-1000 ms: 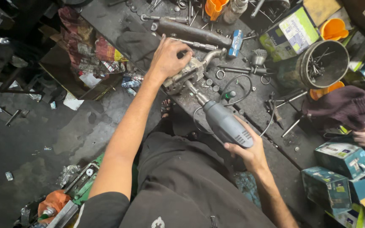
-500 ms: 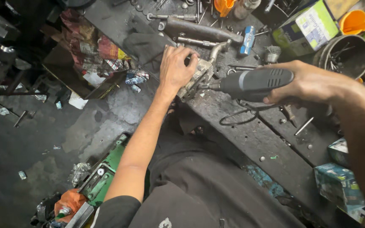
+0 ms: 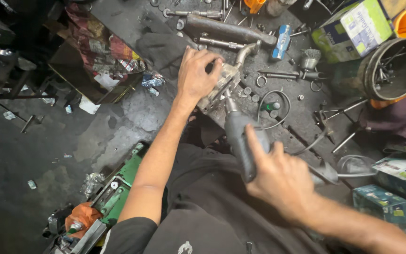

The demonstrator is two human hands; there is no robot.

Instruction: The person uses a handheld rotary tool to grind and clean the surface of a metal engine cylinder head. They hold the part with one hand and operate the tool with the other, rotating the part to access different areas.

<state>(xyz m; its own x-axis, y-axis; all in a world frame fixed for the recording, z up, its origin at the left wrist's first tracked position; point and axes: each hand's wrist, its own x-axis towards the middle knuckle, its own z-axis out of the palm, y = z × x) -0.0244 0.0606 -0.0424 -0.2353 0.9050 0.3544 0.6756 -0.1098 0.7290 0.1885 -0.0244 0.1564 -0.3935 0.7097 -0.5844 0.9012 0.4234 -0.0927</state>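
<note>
Head view: the right hand [image 3: 278, 176], which half a second ago held the grey cylindrical power grinder [image 3: 241, 138] level on the right, now grips it upright nearer the body, fist closed, tip against the pale cast-metal part [image 3: 222, 87]. Just beyond, the left hand [image 3: 196, 75] stays clamped over that part. The dark greasy workbench [image 3: 301, 122] is littered with bolts; a black bucket [image 3: 393, 70] stands far right.
</note>
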